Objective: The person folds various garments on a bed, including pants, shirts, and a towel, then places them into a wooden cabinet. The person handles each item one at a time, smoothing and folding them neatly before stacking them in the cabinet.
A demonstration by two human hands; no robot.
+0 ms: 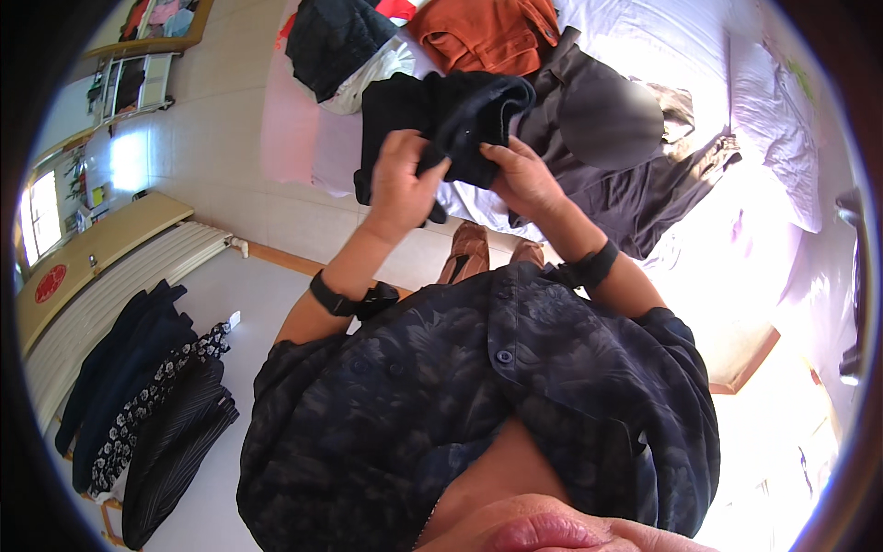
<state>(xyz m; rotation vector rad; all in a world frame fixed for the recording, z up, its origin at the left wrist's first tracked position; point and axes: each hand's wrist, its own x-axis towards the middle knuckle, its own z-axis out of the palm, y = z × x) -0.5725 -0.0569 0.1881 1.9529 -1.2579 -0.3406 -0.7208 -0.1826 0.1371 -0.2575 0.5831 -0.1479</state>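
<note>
Both of my hands grip a black garment (455,114) above the near edge of the bed. My left hand (403,179) pinches its lower left side, with the thumb over the cloth. On the other side, my right hand (524,172) has the cloth between thumb and fingers. The garment is bunched, with a rolled opening at its upper right; its exact kind I cannot tell. Right of it, dark brown trousers (607,186) lie spread on the bed. Folded rust-orange trousers (483,34) lie just beyond the black garment.
A dark folded garment (338,45) rests on a white cloth (376,72) at the bed's far left. Pale sheets (641,41) cover the bed. Several dark clothes (159,407) hang at lower left beside a white radiator (138,283). A clothes rack (138,83) stands at upper left.
</note>
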